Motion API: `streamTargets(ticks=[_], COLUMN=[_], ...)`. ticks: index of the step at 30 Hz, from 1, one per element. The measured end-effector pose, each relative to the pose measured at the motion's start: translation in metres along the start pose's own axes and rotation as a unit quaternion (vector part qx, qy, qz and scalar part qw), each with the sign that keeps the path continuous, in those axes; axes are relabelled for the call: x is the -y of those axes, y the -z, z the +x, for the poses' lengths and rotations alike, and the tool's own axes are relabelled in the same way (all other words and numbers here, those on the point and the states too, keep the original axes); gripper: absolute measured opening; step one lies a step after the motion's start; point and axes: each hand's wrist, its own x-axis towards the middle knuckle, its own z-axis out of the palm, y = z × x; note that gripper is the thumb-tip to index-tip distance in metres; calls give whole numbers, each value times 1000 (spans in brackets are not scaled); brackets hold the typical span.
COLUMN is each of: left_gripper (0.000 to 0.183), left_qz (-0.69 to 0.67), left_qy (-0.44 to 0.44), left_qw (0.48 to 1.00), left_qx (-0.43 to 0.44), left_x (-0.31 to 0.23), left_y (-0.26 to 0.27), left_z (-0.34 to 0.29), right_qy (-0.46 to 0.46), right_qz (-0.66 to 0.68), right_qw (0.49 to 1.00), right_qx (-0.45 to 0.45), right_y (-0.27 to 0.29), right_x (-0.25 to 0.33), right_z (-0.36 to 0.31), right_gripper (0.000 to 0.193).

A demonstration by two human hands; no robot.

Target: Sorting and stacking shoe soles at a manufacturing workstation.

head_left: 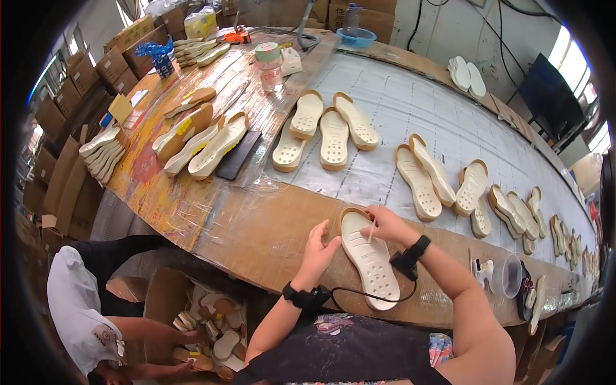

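Your left hand [319,247] rests open against the edge of the cream insole [369,256], which lies perforated side up on the brown front strip of the bench [256,231], just in front of you. Your right hand [385,223] pinches a thin stick [371,231], its grip closed on it, with the tip touching the insole near its upper end. Keep the left palm pressing the rim so the piece cannot slide, and work the stick with short, light strokes along the tan border, not across the holes. More insoles [333,138] lie in pairs on the grey sheet beyond; leave them apart from your elbow. A person in a white shirt [77,301] reaches into a carton [212,321] at your left.
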Motion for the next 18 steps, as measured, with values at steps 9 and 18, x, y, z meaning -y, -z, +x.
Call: streamTargets(ticks=[9, 18], left_gripper=[118, 119], left_qz=[-155, -159], left_qy=[-51, -89], left_qw=[986, 982], left_qx=[30, -43], left_x=[-71, -94], left_y=[-34, -9], left_z=[-38, -62], right_qy=[-72, -14], right_qz=[492, 695], right_qw=[865, 712], right_qx=[-70, 97], right_y=[35, 71], right_x=[84, 123], right_z=[-30, -64], right_gripper=[30, 23])
